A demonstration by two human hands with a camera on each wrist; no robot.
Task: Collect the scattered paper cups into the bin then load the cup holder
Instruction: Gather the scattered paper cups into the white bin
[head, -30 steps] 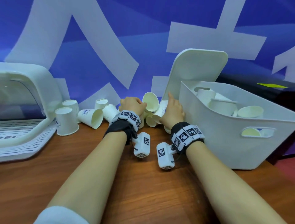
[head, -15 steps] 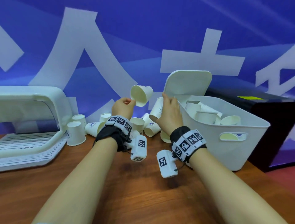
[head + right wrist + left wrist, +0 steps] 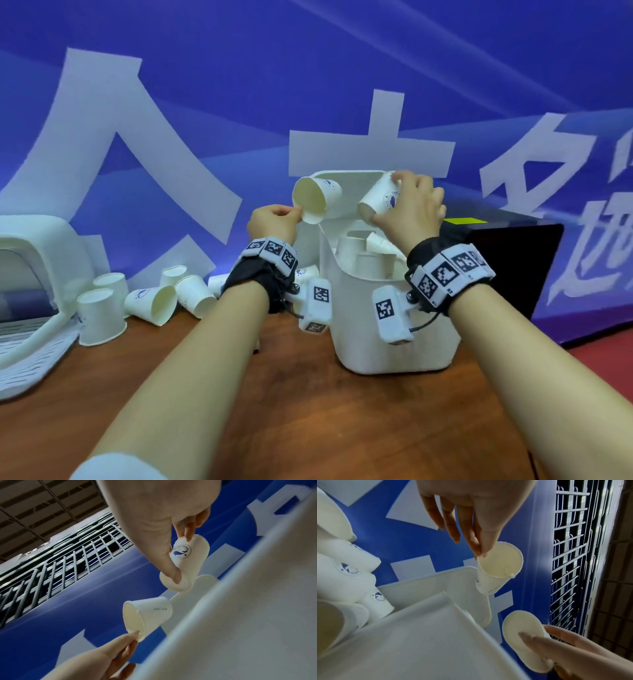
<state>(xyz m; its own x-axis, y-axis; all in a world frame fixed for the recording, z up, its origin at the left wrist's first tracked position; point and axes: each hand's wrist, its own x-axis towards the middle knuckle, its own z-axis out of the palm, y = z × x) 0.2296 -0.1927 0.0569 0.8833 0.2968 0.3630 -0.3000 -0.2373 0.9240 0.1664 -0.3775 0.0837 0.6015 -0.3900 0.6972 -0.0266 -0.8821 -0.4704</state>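
Observation:
My left hand (image 3: 274, 219) pinches the rim of a white paper cup (image 3: 315, 198), held on its side just left of the white bin (image 3: 394, 335). The left wrist view shows thumb and forefinger on that cup (image 3: 498, 568) at its rim. My right hand (image 3: 411, 209) grips a second cup (image 3: 380, 202) with a blue logo, tilted above the bin's opening; the right wrist view shows the fingers round this cup (image 3: 185, 563). Several cups lie inside the bin. More cups (image 3: 150, 301) stand and lie scattered on the wooden table at the left.
A white cup holder rack (image 3: 37, 274) with a slotted base sits at the far left. The bin's lid (image 3: 349, 192) stands upright behind it. A black box (image 3: 507, 260) is to the right of the bin. A blue banner wall closes off the back.
Both hands have lifted their cups from the pile on the table and carried them up and right to above the bin. The head view has swung right.

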